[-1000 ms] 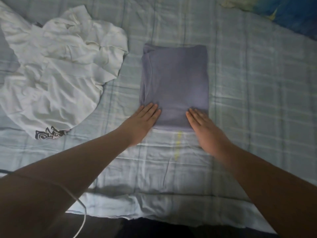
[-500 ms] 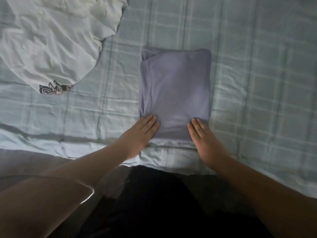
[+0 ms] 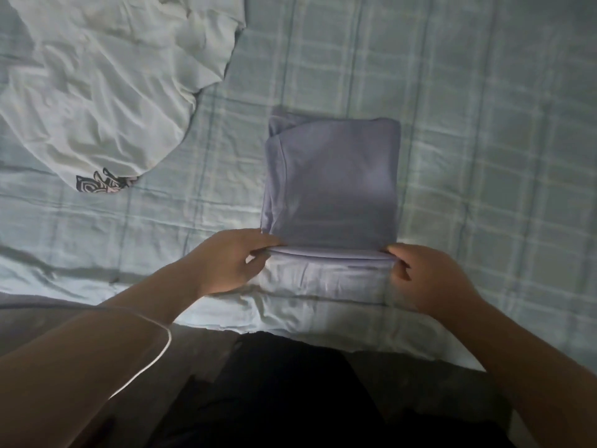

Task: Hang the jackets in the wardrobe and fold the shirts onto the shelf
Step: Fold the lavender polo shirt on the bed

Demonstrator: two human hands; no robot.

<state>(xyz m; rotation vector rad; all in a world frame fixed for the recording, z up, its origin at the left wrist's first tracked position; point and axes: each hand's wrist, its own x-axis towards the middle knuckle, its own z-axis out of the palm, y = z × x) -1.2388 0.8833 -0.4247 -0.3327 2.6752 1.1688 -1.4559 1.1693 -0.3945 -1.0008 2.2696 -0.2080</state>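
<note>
Lavender shirt (image 3: pixel 332 182), folded into a rectangle, lies mid-frame on a pale blue checked bedsheet (image 3: pixel 484 124), close to the bed's 6 o'clock edge. A person's left hand (image 3: pixel 226 263) pinches the fold's 7 o'clock corner; the right hand (image 3: pixel 433 279) pinches its 5 o'clock corner. At 10 o'clock, well apart, sits a crumpled white shirt (image 3: pixel 106 85); its dark printed motif (image 3: pixel 103 184) cannot be read as lettering.

both hands (image 3: pixel 332 263) pinch the folded purple shirt's (image 3: pixel 332 182) near edge on the bed (image 3: pixel 484 124).
</note>
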